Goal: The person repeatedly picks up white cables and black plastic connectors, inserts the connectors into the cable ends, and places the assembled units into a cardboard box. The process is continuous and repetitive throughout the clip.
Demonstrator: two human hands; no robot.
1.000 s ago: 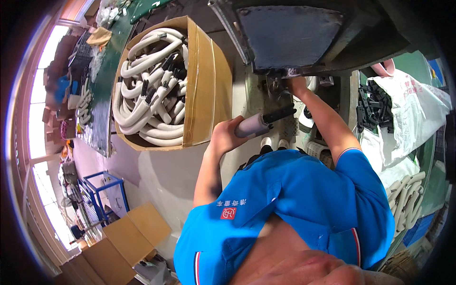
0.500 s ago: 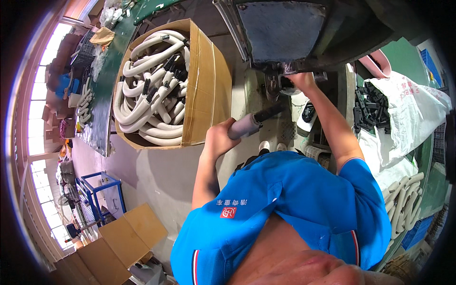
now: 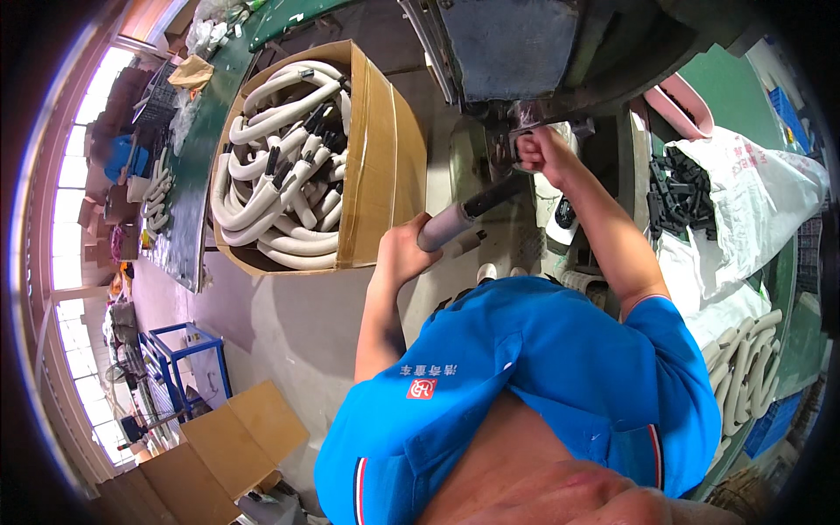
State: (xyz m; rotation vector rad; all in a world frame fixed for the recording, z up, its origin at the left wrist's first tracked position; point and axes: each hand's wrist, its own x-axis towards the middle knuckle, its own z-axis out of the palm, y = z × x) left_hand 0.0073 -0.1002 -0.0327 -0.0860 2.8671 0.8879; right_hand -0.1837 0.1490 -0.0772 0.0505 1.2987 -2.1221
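My left hand [image 3: 404, 252] is wrapped around a grey foam-covered tube [image 3: 444, 226]. A black end piece [image 3: 494, 196] sticks out of the tube, pointing up and right at the lower part of a dark machine [image 3: 507, 52]. Just under that machine, beside its metal fittings [image 3: 505, 144], my right hand [image 3: 546, 156] is closed with curled fingers. What it holds, if anything, is hidden. The black piece's far tip lies just below and left of my right hand; whether it touches the machine cannot be made out.
A cardboard box [image 3: 385, 149] full of bent cream foam-covered tubes [image 3: 262, 197] stands at the left. On the right bench, black plastic parts [image 3: 681, 194] lie by a white sack [image 3: 761, 188], with more cream tubes [image 3: 744, 367] nearer me. A blue-framed cart [image 3: 188, 354] stands farther left.
My right hand has drawn slightly down and away from the machine, its fingers now curled. The tube in my left hand has tilted up, its black end nearer the machine fittings.
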